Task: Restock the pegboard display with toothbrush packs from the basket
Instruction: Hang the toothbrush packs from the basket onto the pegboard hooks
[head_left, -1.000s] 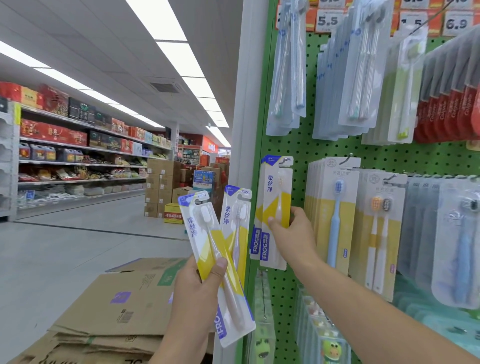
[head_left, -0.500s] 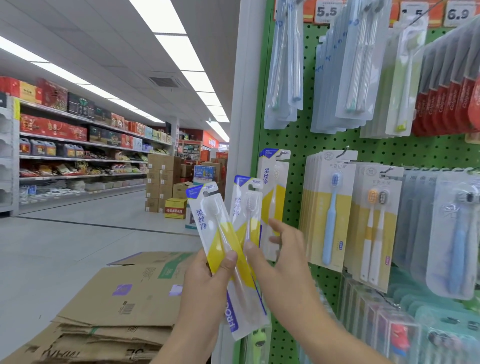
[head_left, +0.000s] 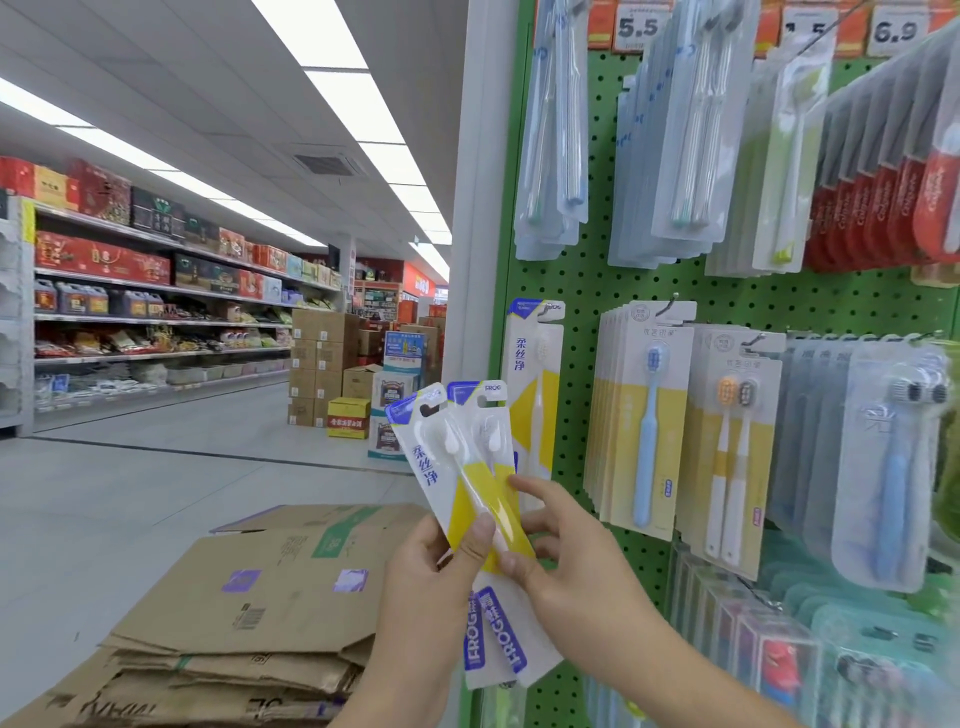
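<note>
Between both hands (head_left: 431, 582) (head_left: 566, 571), two toothbrush packs (head_left: 467, 499), perhaps more behind.

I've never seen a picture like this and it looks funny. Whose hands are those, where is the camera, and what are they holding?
The camera sits on a person's head and looks forward and down, so you see that person's own two hands, as if they were yours. There is no machine here.

The left hand holds two flat white-and-yellow toothbrush packs, fanned out, its thumb pressing on the front. The right hand pinches the same packs from the other side, with the grip on the yellow part.

Beside them stands a green pegboard wall full of small holes. Metal hooks carry more packs, and one matching white-and-yellow pack hangs just above the hands.

Lower left lies a stack of flattened brown cardboard boxes. Behind is a shop aisle with shelves.
</note>
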